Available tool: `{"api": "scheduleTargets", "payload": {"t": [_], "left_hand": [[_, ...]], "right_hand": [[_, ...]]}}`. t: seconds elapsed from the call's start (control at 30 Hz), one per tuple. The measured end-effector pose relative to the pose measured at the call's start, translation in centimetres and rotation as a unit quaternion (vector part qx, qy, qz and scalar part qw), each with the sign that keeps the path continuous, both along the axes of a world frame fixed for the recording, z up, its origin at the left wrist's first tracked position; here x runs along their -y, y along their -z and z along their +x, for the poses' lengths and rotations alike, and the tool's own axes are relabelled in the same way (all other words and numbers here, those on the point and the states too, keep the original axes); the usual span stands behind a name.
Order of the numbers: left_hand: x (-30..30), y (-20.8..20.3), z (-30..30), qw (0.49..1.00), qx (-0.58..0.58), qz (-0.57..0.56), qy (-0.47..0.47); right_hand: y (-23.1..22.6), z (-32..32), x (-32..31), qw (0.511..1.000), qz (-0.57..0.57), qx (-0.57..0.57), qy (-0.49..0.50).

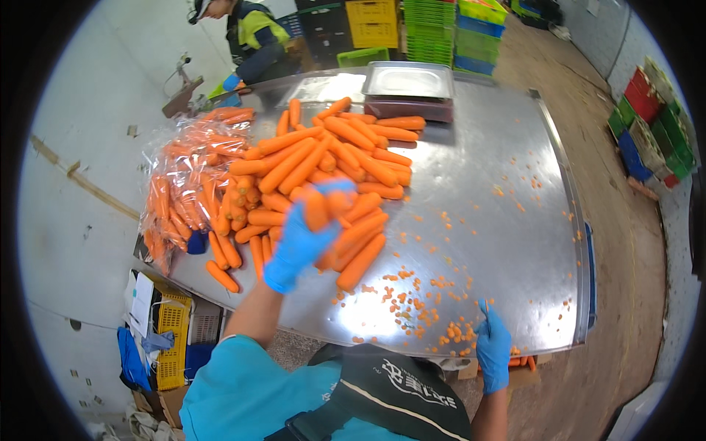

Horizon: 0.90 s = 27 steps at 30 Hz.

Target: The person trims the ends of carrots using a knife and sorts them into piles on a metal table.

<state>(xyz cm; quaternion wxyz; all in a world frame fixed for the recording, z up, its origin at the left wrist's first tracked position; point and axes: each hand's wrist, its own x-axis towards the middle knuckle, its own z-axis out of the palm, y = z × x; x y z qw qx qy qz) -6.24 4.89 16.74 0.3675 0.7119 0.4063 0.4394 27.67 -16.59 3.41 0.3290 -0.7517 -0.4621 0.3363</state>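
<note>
My left hand (300, 246), in a blue glove and smeared by motion, is closed around carrots (316, 212) over the front of a big carrot pile (294, 165). My right hand (493, 344), also blue-gloved, is at the table's near edge at the right. Its fingers are closed, with a thin tip showing above them; I cannot make out what it is. Small orange trimmings (419, 305) lie scattered on the metal table (471, 198) between the pile and my right hand. Clear plastic bags of carrots (195, 173) rest left of the pile.
A scale with a metal pan (409, 79) stands at the table's far side. Beyond it are stacked crates (430, 33), and a co-worker (257, 40) is at the far left. A yellow crate (173, 342) stands below left; more crates (651, 125) line the right wall.
</note>
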Motion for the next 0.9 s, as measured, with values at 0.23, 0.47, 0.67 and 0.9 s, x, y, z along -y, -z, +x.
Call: {"api": "scheduleTargets", "payload": {"t": [0.23,0.47,0.67,0.9], "left_hand": [[-16.8,-2.2,-18.5,0.955,-0.142,0.136,-0.223],[-30.3,7.1,-26.8,0.948,-0.281,0.048,-0.144],[-38.3,13.7,-28.6,0.967,-0.081,-0.233,0.066],[-38.7,14.8,-16.5,0.981,-0.178,-0.054,0.056]], "right_hand": [[2.9,-4.2,3.2,0.996,-0.003,-0.063,0.066],[2.2,-10.6,5.4,0.994,-0.036,0.03,0.103],[1.6,-14.1,10.1,0.978,-0.042,0.077,0.188],[2.2,-14.7,8.9,0.981,-0.009,0.108,0.158]]}}
